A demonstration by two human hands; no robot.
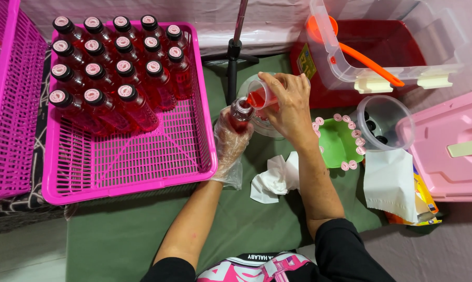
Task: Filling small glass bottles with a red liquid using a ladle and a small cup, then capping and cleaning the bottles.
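two hands: at work over a green-covered worktop (121, 235), both sleeves black, the left in a clear plastic glove.
left hand (228, 140): its grip is closed round the body of a small bottle (240, 110), held upright with the mouth uppermost so it can take liquid.
right hand (290, 107): fingers wrapped round a small clear cup (259, 97) of red liquid, tipped so its lip sits just over the bottle's mouth.
bowl (267, 125): a clear vessel directly beneath bottle and cup, seemingly placed to catch drips.
pink basket (142, 162): just left of the gloved hand; filled, capped bottles (110, 68) stand packed in rows at its far end, the near part bare.
second basket (11, 99): same pink, at the left edge.
green dish (336, 146): beside the right forearm, pink caps ringed along its rim within easy reach.
tissue (272, 180): crumpled between the forearms, handy for wiping.
clear tub (387, 52): far right, holding red liquid and an orange ladle (361, 57).
round container (385, 121): near the pink box (445, 146); contents dark, unclear.
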